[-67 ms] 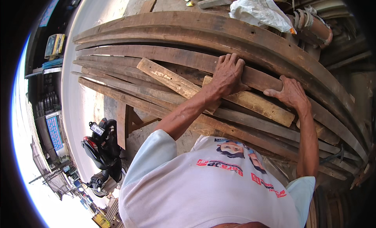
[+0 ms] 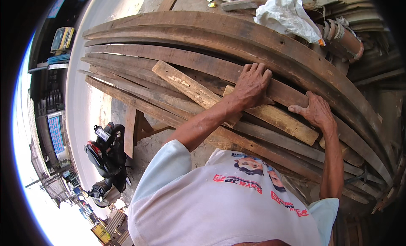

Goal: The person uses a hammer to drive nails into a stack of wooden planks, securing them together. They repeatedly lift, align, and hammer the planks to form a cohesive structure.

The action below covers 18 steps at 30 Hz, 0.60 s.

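Observation:
A long brown wooden plank lies among other boards in front of me, its shape bowed by the lens. My left hand is closed over it near the middle, fingers over the far edge and thumb at the near side. Further right, my right hand grips the same plank, with the thumb pointing left along its near side. Just nearer than the hands, a short pale block rests on the boards. Another short, worn, light-coloured piece lies slantwise and runs behind my left forearm.
Wide planks lie beyond my hands, and narrower boards nearer my body. A white plastic sack and a brown cylindrical object are at the far right. A wooden support and a parked motorbike stand at the left.
The whole view has shifted slightly. Both hands keep their hold on the same plank, with no clear movement along it.

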Each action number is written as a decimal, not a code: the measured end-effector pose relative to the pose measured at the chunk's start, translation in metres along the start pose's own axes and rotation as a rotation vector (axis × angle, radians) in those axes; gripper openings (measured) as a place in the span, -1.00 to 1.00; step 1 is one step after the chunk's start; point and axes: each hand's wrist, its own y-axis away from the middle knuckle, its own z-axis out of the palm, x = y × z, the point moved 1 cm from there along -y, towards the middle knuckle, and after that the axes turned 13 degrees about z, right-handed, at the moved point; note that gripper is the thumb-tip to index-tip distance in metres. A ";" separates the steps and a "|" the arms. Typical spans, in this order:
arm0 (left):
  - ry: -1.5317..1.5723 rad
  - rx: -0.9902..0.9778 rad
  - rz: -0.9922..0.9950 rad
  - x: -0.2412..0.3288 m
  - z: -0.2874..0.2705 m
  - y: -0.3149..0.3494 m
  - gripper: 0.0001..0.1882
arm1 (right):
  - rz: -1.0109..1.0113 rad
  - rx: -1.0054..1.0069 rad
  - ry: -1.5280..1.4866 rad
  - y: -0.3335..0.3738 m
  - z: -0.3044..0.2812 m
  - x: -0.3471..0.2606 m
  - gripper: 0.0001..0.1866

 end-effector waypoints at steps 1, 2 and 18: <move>0.042 -0.041 0.012 -0.007 -0.006 -0.003 -0.11 | 0.011 0.010 0.007 0.000 0.001 0.000 0.17; 0.090 -0.086 0.028 -0.011 -0.014 -0.007 -0.10 | -0.006 0.091 -0.015 0.001 0.007 0.004 0.12; -0.077 -0.275 -0.012 -0.099 -0.068 0.030 0.08 | -0.099 0.203 -0.096 0.009 -0.015 -0.005 -0.23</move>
